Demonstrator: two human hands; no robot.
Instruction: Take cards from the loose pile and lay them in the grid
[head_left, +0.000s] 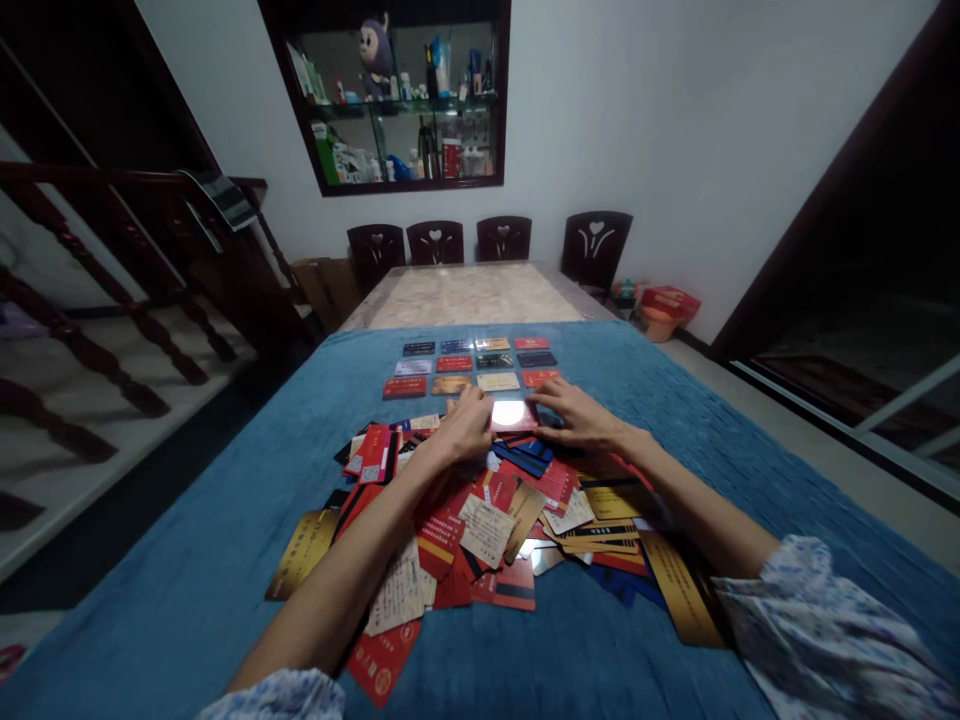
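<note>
Between my two hands a glossy card (513, 416) catches a bright glare, so its print is washed out. My left hand (469, 422) has its fingers closed at the card's left edge. On the right edge, the fingers of my right hand (568, 412) are closed on it too. Just below lies a heap of loose cards (450, 525), mostly red, with gold, blue and cream ones among them. Beyond my hands, several cards (474, 366) lie flat in neat rows. My forearms reach over the heap and hide parts of it.
A blue cloth (285, 420) covers the near part of the table; a bare tabletop (472, 290) shows beyond. Dark chairs (504, 238) stand at the far end. A wooden railing (97, 250) is at left, a lidded bin (667, 308) at right.
</note>
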